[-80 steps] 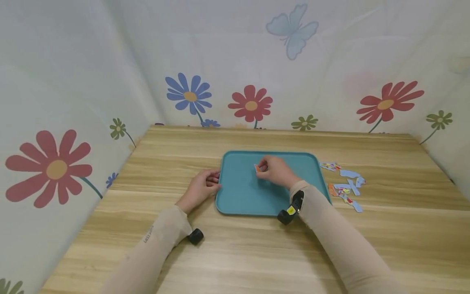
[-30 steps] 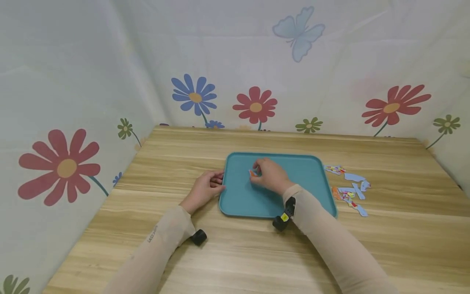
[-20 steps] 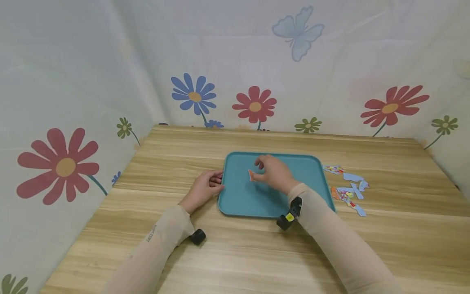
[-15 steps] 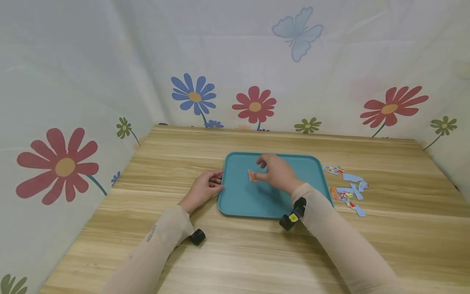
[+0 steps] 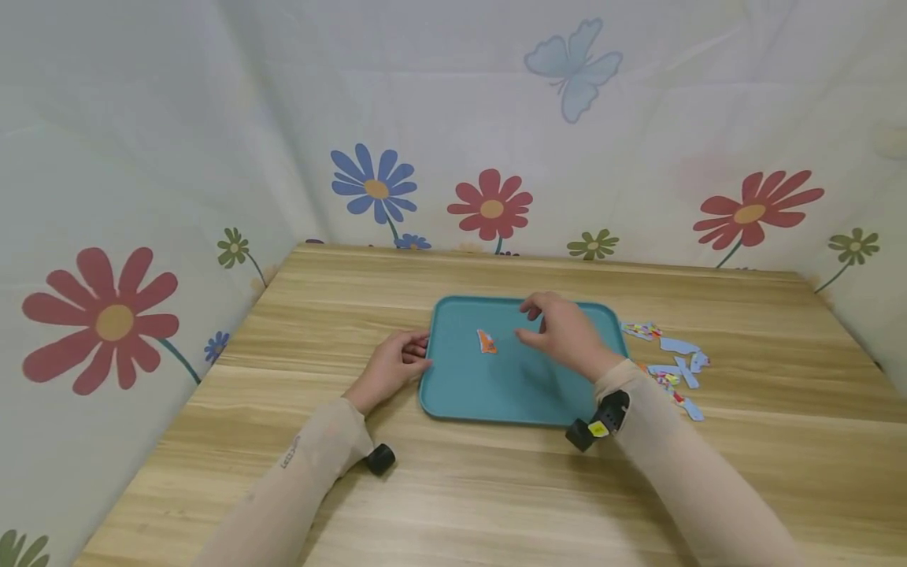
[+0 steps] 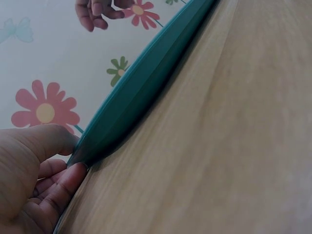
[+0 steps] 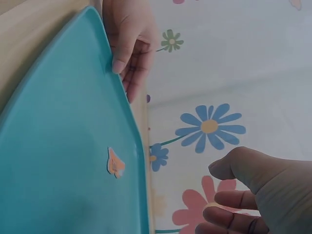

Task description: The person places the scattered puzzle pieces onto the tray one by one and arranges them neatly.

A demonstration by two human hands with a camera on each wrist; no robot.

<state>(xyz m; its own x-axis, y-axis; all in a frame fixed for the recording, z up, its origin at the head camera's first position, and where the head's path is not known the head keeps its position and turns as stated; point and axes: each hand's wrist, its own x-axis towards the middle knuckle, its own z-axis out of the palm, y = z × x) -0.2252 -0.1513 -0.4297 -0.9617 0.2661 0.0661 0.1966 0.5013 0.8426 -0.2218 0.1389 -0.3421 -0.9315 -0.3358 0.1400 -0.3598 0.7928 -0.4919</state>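
On the teal tray [image 5: 489, 402] lies a small, flat, irregular orange piece with a pale edge [image 5: 486, 341], left of the tray's middle. My left hand [image 5: 391, 366] holds the tray's left rim; in the left wrist view its thumb [image 6: 58, 139] is at the rim's top and the fingers lie against its outer side. My right hand [image 5: 563, 331] hovers above the tray, right of the orange piece, with thumb and fingers apart and nothing between them. The right wrist view shows the same orange piece [image 7: 115, 163] flat on the tray, apart from that hand.
Right of the tray, several flat cut pieces lie loosely grouped on the wooden table [image 5: 453, 504]: a multicoloured one [image 5: 641, 331], pale blue ones [image 5: 678, 345] and others partly overlapping. A flower-printed curtain [image 5: 638, 142] stands behind and left of the table.
The right hand has let go of the orange piece, leaving it on the tray, then moved right and opened its fingers. The left hand stays at the tray's rim.
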